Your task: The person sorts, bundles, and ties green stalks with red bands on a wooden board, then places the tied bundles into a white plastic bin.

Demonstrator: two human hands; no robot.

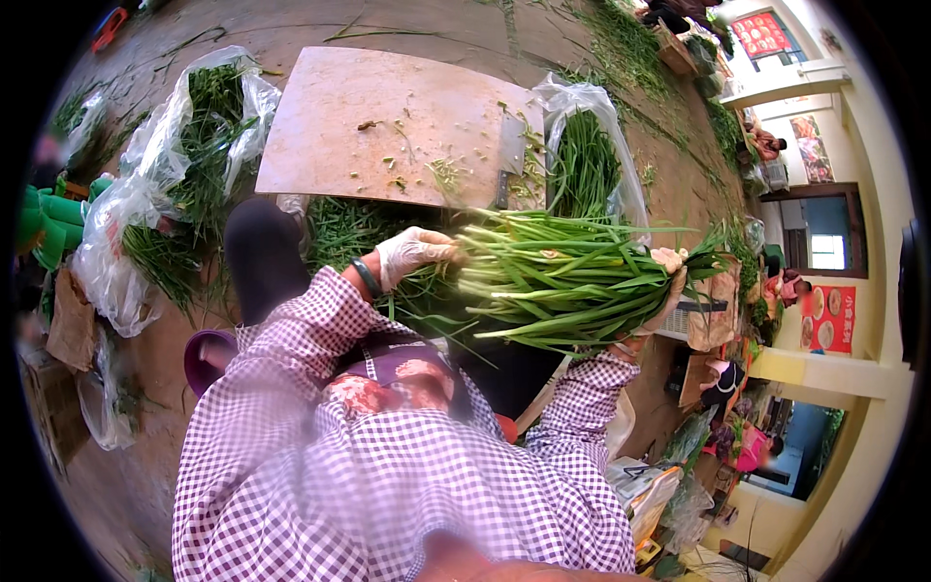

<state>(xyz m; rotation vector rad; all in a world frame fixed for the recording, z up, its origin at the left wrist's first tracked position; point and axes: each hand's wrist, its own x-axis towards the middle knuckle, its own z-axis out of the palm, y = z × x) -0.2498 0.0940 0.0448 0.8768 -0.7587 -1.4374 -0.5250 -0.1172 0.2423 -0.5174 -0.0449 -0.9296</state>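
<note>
A thick bunch of garlic greens, long green leaves with pale stalk ends pointing left, lies sideways in front of my chest. My right hand, in a pale glove, is wrapped round its leafy end. At the stalk ends, my left hand, in a white glove, has its fingers pinched together on the tips, slightly blurred. Just beyond the bunch stands a low board, strewn with cut bits of stalk. A cleaver lies at the board's right edge, its dark handle toward me.
Right of the board, a clear plastic bag holds more greens. Stuffed plastic bags stand at the left. Loose greens lie under the board's near edge. A cardboard box sits at the right. Several people work along the far right.
</note>
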